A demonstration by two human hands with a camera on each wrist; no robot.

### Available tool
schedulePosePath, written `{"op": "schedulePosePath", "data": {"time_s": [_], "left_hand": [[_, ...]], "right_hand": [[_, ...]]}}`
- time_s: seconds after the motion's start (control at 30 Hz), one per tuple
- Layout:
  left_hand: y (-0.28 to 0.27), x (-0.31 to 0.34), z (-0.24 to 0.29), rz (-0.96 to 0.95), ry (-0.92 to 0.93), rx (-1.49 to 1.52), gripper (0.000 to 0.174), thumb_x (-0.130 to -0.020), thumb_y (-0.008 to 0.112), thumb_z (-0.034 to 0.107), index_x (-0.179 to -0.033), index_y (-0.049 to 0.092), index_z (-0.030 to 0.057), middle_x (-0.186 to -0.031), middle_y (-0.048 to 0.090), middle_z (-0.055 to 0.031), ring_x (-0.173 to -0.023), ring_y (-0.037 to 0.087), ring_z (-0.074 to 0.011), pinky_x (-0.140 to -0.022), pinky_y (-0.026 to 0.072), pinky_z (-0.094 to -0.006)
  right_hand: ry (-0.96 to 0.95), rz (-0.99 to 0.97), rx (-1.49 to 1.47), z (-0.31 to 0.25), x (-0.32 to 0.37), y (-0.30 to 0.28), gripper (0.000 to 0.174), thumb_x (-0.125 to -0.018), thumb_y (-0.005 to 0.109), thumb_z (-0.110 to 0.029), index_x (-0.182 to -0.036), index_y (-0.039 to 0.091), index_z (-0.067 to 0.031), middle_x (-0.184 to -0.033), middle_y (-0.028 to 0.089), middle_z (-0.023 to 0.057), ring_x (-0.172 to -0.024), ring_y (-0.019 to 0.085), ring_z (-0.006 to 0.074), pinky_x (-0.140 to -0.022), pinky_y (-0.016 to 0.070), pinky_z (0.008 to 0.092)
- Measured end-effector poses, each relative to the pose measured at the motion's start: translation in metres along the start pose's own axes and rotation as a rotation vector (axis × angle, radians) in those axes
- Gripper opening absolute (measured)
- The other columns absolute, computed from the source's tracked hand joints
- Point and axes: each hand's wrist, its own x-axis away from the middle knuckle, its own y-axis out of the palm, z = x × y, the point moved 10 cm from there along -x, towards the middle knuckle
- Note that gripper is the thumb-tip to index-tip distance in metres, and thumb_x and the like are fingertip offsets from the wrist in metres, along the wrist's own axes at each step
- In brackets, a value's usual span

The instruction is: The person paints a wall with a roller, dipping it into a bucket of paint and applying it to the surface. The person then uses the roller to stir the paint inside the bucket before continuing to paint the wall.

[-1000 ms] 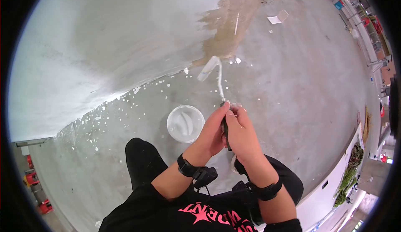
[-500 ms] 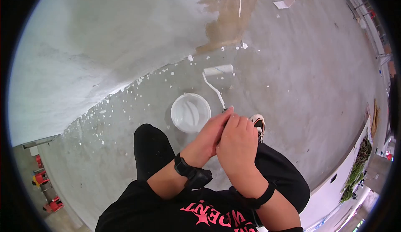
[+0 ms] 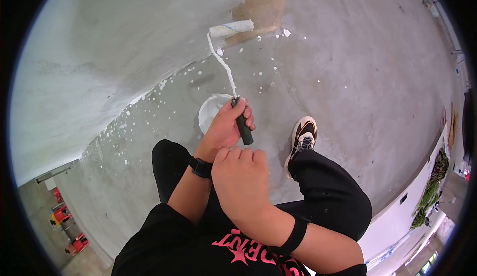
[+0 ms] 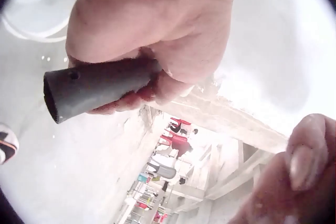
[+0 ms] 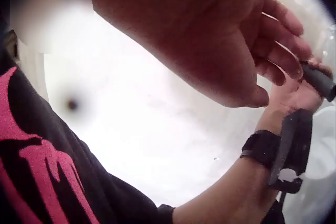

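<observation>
My left hand (image 3: 226, 129) grips the black handle (image 3: 243, 127) of a paint roller, whose lower end sticks out below the palm. A white-coated wire frame (image 3: 226, 69) runs up from it to the paint-covered roller sleeve (image 3: 231, 28), which overlaps the foot of the wall in the head view. My right hand (image 3: 241, 179) is beside the left wrist, holding nothing. Its fingers (image 5: 281, 40) are loosely bent in the right wrist view. Behind the left hand stands a white bucket (image 3: 206, 111), partly hidden by it.
A pale wall (image 3: 99, 52) with a bare brown patch (image 3: 258, 7) rises at the left. White paint drops dot the grey floor (image 3: 348, 107) along its base. My shoe (image 3: 302, 139) stands right of the hands. A white board (image 3: 392, 221) with greenery lies at the lower right.
The right hand has come off the roller handle and moved down and left. The left hand has carried the roller up and left, its sleeve swinging round from a slant to nearly level.
</observation>
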Motion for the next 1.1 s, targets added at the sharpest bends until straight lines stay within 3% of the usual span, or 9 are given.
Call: {"op": "schedulePosePath", "data": {"time_s": [0.23,0.47,0.57,0.63,0.77,0.83,0.93,1.1], "left_hand": [[-0.015,-0.007,0.014,0.017,0.184,-0.183,0.014,-0.089,0.056,0.002,-0.096,0.046,0.0078,-0.071,0.047,-0.0035,-0.063,0.048,-0.0158,-0.062,0.0434,-0.0332],[-0.023,-0.011,0.019,0.075,0.273,-0.220,0.013,-0.088,0.056,0.002,-0.094,0.046,0.0068,-0.071,0.049,-0.0049,-0.059,0.048,-0.0152,-0.058,0.0425,-0.0308],[-0.038,-0.021,0.022,0.208,0.194,-0.269,0.013,-0.090,0.059,0.010,-0.090,0.045,0.0083,-0.069,0.048,-0.0051,-0.052,0.046,-0.0159,-0.049,0.0408,-0.0311],[-0.055,-0.035,0.011,0.348,0.021,-0.120,0.017,-0.090,0.060,0.016,-0.087,0.045,0.0086,-0.067,0.048,-0.0048,-0.047,0.044,-0.0138,-0.041,0.0371,-0.0276],[-0.088,-0.089,0.008,0.385,-0.117,0.050,0.022,-0.092,0.059,0.022,-0.085,0.043,0.0091,-0.063,0.047,-0.0036,-0.046,0.043,-0.0120,-0.039,0.0369,-0.0250],[-0.097,-0.116,0.010,0.381,-0.192,0.168,0.026,-0.093,0.059,0.025,-0.082,0.041,0.0094,-0.061,0.046,-0.0027,-0.045,0.043,-0.0118,-0.040,0.0376,-0.0240],[-0.114,-0.150,0.015,0.412,-0.302,0.232,0.031,-0.094,0.061,0.027,-0.078,0.039,0.0104,-0.059,0.045,-0.0021,-0.045,0.043,-0.0113,-0.038,0.0370,-0.0241],[-0.135,-0.186,0.016,0.427,-0.319,0.079,0.039,-0.095,0.061,0.031,-0.071,0.037,0.0123,-0.051,0.038,0.0008,-0.041,0.038,-0.0119,-0.038,0.0340,-0.0263]], "right_hand": [[0.001,-0.013,-0.022,0.006,-0.001,-0.004,0.015,-0.061,0.066,-0.008,-0.065,0.052,-0.0110,-0.055,0.048,0.0011,-0.054,0.052,0.0176,-0.055,0.0348,0.0323],[0.004,-0.025,-0.067,0.009,-0.005,-0.016,0.015,-0.061,0.067,-0.009,-0.064,0.052,-0.0111,-0.053,0.048,0.0001,-0.052,0.054,0.0165,-0.053,0.0339,0.0314],[-0.013,-0.020,-0.081,0.004,-0.005,-0.019,0.015,-0.060,0.067,-0.009,-0.065,0.053,-0.0112,-0.054,0.050,0.0007,-0.053,0.055,0.0165,-0.053,0.0339,0.0308],[-0.006,0.001,-0.106,0.001,-0.005,-0.023,0.015,-0.060,0.067,-0.009,-0.066,0.053,-0.0111,-0.056,0.051,0.0013,-0.053,0.055,0.0165,-0.053,0.0342,0.0314],[-0.003,-0.009,-0.116,0.006,-0.008,-0.033,0.015,-0.062,0.067,-0.009,-0.067,0.053,-0.0109,-0.057,0.052,0.0014,-0.054,0.056,0.0168,-0.054,0.0348,0.0316],[0.034,-0.047,-0.093,0.017,-0.012,-0.033,0.005,-0.070,0.063,-0.011,-0.069,0.058,-0.0118,-0.060,0.056,0.0007,-0.058,0.057,0.0171,-0.056,0.0354,0.0312],[0.117,-0.016,-0.104,0.035,-0.017,-0.036,0.006,-0.068,0.064,-0.010,-0.069,0.059,-0.0117,-0.059,0.055,0.0006,-0.057,0.057,0.0174,-0.056,0.0353,0.0314],[0.172,-0.072,-0.105,0.055,-0.020,-0.033,0.006,-0.067,0.065,-0.009,-0.069,0.060,-0.0123,-0.057,0.054,-0.0005,-0.056,0.056,0.0171,-0.056,0.0339,0.0323]]}}
